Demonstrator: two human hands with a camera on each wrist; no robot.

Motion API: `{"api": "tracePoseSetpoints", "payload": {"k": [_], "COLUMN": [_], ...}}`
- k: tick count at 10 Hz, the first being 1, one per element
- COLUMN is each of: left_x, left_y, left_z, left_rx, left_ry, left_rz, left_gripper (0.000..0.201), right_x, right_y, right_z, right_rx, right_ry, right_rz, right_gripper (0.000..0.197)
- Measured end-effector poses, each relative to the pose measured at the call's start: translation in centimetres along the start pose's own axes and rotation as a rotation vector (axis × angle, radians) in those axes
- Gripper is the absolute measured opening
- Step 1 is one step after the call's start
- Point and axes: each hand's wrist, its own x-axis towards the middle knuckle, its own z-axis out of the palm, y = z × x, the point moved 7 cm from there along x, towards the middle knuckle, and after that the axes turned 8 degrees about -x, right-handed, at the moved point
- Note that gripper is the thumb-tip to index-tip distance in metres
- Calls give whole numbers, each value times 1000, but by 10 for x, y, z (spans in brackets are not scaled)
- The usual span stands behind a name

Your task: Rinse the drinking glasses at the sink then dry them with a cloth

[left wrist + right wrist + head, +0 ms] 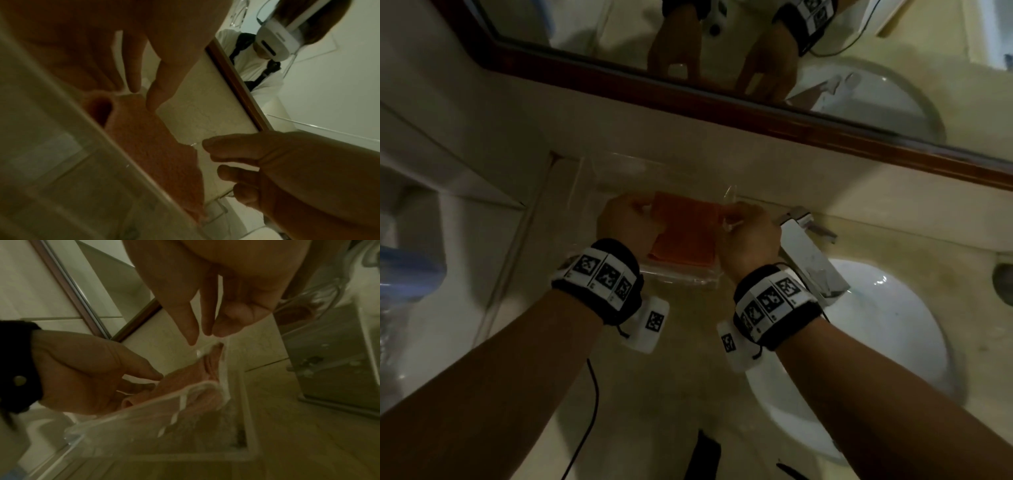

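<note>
Both hands reach into a clear plastic tray [681, 277] on the counter just left of the tap [808, 250], where a folded orange cloth [685, 233] lies. The left hand [626, 222] rests its loosely straightened fingers [131, 71] at the left edge of the cloth, while the right hand [751, 236] holds its fingers [185, 318] together, pointing down at the right edge; neither view shows for certain whether either hand pinches the fabric. A drinking glass [730, 209] appears faintly at the right hand's fingertips, too transparent to place exactly, and the white sink [893, 335] lies to the near right, below a wood-framed mirror [722, 92].
</note>
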Motion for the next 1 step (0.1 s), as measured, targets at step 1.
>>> {"api": "tracePoseSetpoints", "payload": {"k": [1], "left_x": [-6], "left_y": [9], "left_z": [-4], "left_rx": [25], "left_ry": [63], "left_rz": [36], "left_gripper": [50], "right_x": [0], "right_y": [3], "right_z": [-4], "right_rx": [16], "right_ry": [27], "right_rz": [-6], "right_gripper": [19]}}
